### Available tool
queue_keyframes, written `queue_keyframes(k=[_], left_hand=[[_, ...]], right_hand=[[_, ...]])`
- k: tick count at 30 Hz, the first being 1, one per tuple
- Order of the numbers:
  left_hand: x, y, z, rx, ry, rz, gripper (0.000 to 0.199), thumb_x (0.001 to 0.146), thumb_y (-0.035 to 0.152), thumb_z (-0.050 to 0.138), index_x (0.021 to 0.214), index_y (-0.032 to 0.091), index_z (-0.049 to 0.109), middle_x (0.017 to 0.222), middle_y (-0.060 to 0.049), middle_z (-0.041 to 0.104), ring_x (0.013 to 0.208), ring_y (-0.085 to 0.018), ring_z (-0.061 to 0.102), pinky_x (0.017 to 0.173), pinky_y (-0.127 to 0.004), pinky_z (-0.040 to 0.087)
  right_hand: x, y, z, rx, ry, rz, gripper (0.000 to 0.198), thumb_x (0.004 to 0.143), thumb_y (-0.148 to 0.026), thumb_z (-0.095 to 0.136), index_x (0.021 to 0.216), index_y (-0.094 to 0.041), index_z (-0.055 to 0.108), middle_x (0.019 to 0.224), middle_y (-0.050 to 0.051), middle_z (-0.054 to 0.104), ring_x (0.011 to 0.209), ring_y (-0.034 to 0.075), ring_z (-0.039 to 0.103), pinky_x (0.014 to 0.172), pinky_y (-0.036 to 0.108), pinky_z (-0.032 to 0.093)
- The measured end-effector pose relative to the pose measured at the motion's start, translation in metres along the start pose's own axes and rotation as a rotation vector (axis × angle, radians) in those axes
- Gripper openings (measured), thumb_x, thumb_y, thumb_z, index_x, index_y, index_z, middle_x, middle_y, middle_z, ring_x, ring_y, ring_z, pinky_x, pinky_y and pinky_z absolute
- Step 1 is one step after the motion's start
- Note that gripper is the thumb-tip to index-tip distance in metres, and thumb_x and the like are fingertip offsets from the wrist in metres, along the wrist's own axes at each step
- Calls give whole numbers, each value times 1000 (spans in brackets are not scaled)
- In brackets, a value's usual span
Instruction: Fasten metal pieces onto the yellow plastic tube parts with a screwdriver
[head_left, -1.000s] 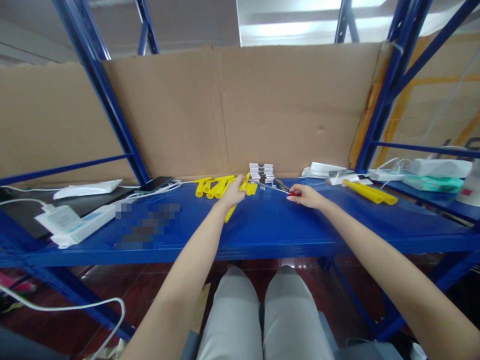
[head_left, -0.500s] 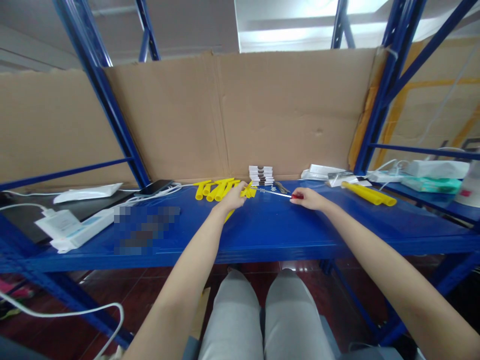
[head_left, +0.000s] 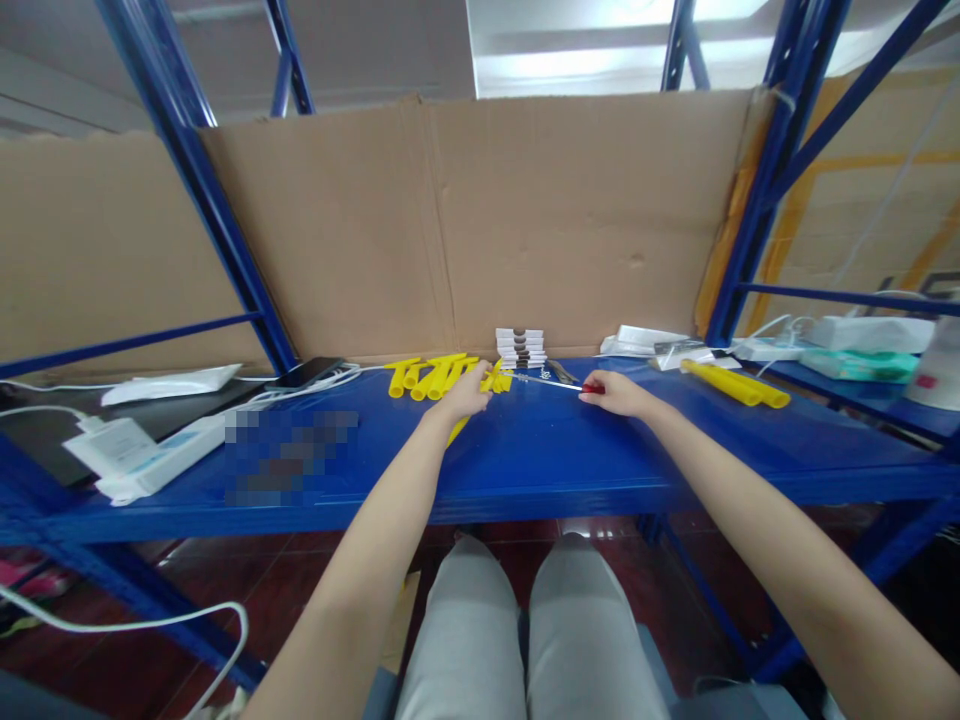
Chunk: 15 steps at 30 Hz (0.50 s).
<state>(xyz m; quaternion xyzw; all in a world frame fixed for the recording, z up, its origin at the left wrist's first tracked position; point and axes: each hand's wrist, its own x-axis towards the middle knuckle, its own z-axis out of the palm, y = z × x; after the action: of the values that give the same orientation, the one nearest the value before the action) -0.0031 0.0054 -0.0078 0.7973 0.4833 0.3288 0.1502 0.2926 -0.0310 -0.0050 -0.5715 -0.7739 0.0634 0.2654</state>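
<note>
Yellow T-shaped tubes lie on the blue surface, beside the left hand, which grips another yellow tube. Toward that points a red-handled screwdriver, pinched in the right hand; pushed off line, its tip could slip and jab the left.

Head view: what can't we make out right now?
All in the head view:
Yellow piece: middle hidden by the left hand.
Red-handled tool: grip partly covered by the right hand; tip too small to tell.
White stack: any markings too small to read.
Pixelated patch: contents masked by blocks.
White container: cut off by the right edge.
</note>
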Motion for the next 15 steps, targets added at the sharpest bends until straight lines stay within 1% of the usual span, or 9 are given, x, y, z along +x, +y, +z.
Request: queue_keyframes(k=[5,7,12,15], left_hand=[[-2,4,-2,14,-2,-19,47,72,6,53,117,18,50,112,-9,67,103,-23,65,83,-35,54],[-4,8,-3,20,13,-35,45,74,6,53,116,18,50,113,-9,67,101,-21,66,85,-34,53],[-7,14,-7,38,29,-58,43,78,6,52,119,18,48,116,-10,66,102,-20,66,87,-33,52],[-7,15,-7,41,35,-45,43,78,6,52,120,17,48,119,-11,65,107,-22,64,88,-34,52]], right_hand=[[0,0,0,-16,-8,0,5,79,-23,62,81,-18,62,85,5,72,76,18,65,70,27,49],[0,0,0,-28,-20,12,6,79,-23,62,82,-18,63,86,6,72,76,18,66,71,26,49],[0,4,0,-57,-44,-21,10,80,-27,62,85,-19,66,85,5,73,77,18,66,72,27,50],[0,7,1,-69,-78,-49,14,80,-28,61,86,-19,69,83,6,73,75,20,66,72,29,50]])
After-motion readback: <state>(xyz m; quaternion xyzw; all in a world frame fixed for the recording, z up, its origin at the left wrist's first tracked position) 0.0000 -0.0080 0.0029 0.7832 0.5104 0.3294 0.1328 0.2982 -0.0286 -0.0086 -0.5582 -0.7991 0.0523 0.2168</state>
